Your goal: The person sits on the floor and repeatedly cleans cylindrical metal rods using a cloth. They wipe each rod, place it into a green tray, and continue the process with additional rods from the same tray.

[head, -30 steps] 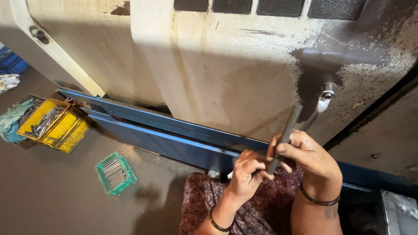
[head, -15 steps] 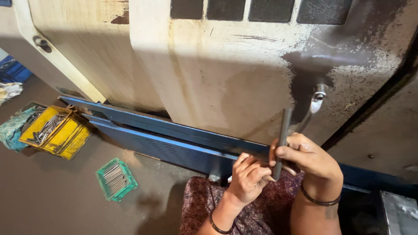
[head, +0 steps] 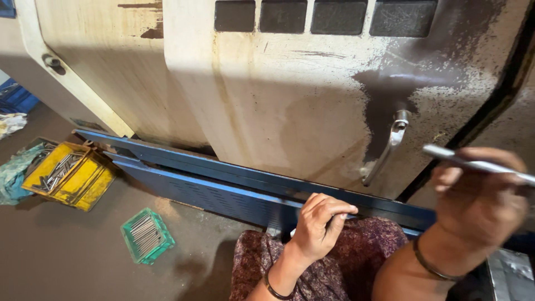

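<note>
My right hand (head: 479, 195) is raised at the right, gripping a thin grey metal rod (head: 473, 165) that lies nearly level and runs off the right edge. My left hand (head: 320, 223) is curled low in the middle, over my patterned lap, with a small white piece between its fingers; what it is I cannot tell. Behind both hands stands a worn cream machine door (head: 290, 106) with a metal handle (head: 387, 147). A blue rail (head: 223, 178) runs along the machine's base.
On the brown floor at the left sit a yellow tray (head: 69, 175) with several metal rods and a small green crate (head: 146, 234) of rods. A teal cloth (head: 14, 173) lies beside the yellow tray. A grey metal box (head: 510, 276) is at the lower right.
My right hand has swung right and up, turning the rod from upright to nearly level. The left hand stayed low over my lap. The view moved closer and shifted right.
</note>
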